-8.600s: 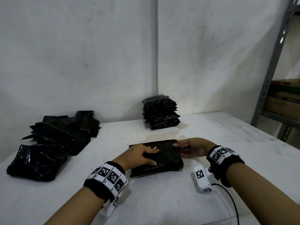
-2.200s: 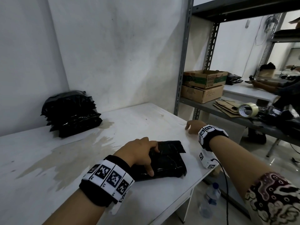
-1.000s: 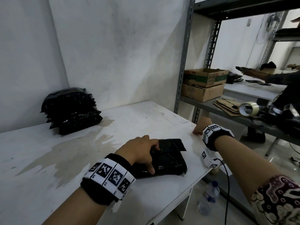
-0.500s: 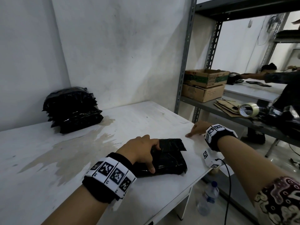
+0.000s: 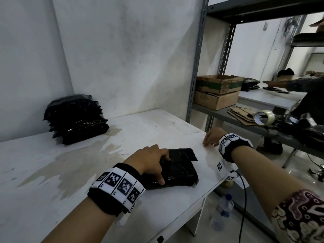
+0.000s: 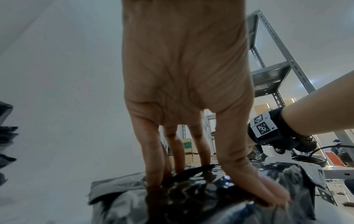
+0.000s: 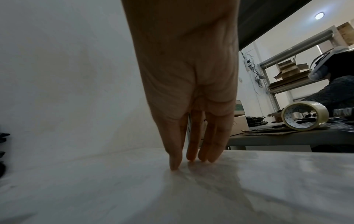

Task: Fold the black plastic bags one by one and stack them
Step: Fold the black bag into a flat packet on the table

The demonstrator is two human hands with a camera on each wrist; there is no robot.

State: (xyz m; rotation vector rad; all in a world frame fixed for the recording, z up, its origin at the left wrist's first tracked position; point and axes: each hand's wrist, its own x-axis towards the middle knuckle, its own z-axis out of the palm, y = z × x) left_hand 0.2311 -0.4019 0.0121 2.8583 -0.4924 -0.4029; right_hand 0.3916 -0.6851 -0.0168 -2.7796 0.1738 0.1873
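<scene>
Pressing a folded black plastic bag [image 5: 177,171] flat on the table [image 5: 140,130].
Left hand [image 5: 149,160] fingers extended atop bag, no grip; right hand [image 5: 211,137] open, fingertips [image 7: 174,165] touching table at 2 o'clock; stack of folded bags [image 5: 75,118] at 10 o'clock.

White table [image 5: 149,130], black bags [image 5: 178,171] atop

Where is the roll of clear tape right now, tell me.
In the head view the roll of clear tape stands on edge on the grey shelf at right, beside flattened cardboard, beyond the right hand resting on the white table.
</scene>
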